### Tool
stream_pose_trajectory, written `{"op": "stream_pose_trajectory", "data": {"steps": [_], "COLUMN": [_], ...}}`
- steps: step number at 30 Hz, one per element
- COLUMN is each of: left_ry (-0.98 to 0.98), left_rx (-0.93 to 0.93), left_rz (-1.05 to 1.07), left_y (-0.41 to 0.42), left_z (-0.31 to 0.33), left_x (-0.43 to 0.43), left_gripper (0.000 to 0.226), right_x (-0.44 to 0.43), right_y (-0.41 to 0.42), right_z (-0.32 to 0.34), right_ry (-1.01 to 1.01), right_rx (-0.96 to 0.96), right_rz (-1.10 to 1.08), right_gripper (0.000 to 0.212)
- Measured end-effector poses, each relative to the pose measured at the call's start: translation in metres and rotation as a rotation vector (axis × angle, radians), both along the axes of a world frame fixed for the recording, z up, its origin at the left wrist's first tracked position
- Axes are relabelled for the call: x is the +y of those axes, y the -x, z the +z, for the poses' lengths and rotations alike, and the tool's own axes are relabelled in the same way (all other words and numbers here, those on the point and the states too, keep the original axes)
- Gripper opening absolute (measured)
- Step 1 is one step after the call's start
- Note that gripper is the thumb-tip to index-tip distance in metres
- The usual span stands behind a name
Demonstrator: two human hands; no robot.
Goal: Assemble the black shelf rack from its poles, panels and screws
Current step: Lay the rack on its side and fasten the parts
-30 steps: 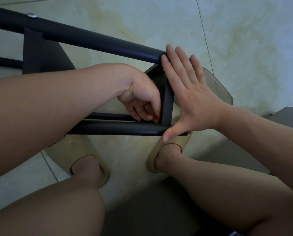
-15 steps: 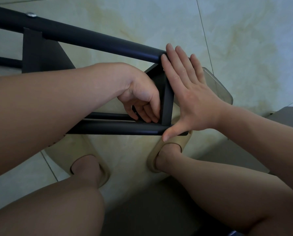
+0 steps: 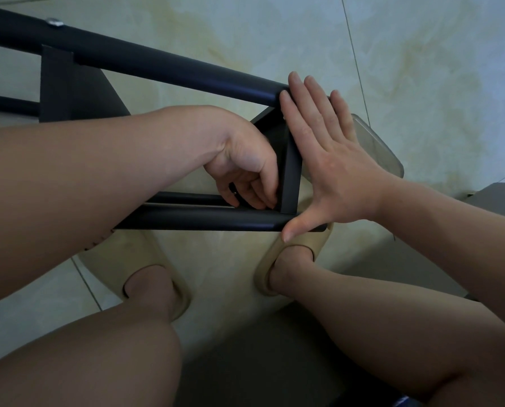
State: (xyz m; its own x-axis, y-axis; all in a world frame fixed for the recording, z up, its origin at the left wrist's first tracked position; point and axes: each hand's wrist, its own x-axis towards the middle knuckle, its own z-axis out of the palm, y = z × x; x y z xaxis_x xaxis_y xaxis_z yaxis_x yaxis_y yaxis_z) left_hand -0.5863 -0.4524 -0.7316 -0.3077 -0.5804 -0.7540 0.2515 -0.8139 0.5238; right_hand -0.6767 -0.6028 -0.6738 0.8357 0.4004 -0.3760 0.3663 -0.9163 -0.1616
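At centre, the panel (image 3: 289,171) was best pressed squarely by the flat right hand (image 3: 333,171); what was held by the curled left hand (image 3: 245,168) could not be told.

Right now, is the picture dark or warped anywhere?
Head view: dim, flat light with no glare; the wide lens slightly bows the top pole; shadow under the left hand hides what its fingertips touch; no motion blur.

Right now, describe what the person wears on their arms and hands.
Left forearm and right forearm are bare: no sleeves, gloves or watch. The left hand shows a small dark band at one finger, perhaps a ring; the right hand is plain.
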Motion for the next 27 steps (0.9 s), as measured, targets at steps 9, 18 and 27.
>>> {"op": "stream_pose_trajectory", "data": {"steps": [9, 18, 27], "left_ry": [-0.054, 0.004, -0.051], "left_rx": [-0.044, 0.011, -0.006], "left_rz": [0.006, 0.085, -0.135], "left_y": [-0.002, 0.033, 0.025], "left_z": [0.004, 0.009, 0.008], "left_x": [-0.007, -0.035, -0.061], "left_gripper": [0.012, 0.016, 0.011], "right_x": [-0.011, -0.047, -0.060], "right_y": [-0.011, 0.030, 0.040], "right_z": [0.003, 0.009, 0.001], "right_ry": [0.035, 0.104, 0.071], "right_rx": [-0.009, -0.031, -0.042], "right_rz": [0.052, 0.015, -0.007], "right_gripper": [0.155, 0.149, 0.148]}}
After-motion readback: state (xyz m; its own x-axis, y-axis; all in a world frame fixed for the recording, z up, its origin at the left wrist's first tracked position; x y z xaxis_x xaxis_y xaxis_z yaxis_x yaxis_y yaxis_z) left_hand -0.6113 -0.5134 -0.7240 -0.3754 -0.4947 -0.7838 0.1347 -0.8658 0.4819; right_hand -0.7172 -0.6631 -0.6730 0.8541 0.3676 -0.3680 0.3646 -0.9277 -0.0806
